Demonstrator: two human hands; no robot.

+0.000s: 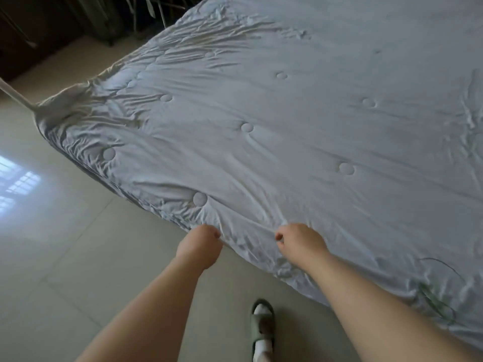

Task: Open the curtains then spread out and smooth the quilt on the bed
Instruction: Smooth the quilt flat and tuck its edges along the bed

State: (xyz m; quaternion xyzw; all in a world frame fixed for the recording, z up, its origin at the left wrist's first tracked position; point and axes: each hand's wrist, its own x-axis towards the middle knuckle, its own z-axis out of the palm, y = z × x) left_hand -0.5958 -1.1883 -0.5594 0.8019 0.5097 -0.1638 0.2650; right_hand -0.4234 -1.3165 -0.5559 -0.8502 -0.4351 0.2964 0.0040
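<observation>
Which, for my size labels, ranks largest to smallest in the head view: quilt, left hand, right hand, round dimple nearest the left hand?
1. quilt
2. left hand and right hand: they look alike, so unranked
3. round dimple

Quilt [287,126] runs off top and right edges; far side unseen. Bed [78,163] covered, only dark strip showing along left side. Left grip [201,241]: fingertips tucked under quilt hem, out of sight. Right grip [298,241]: fingertips buried in fold. Both forearms cut at bottom edge. Sandalled foot [262,327] cropped there too. Pale pole [15,96] leaves frame at left. Thin green lines [433,291] on quilt: cord or print, cannot tell. Dark furniture [31,35] top left too dim to identify.
</observation>
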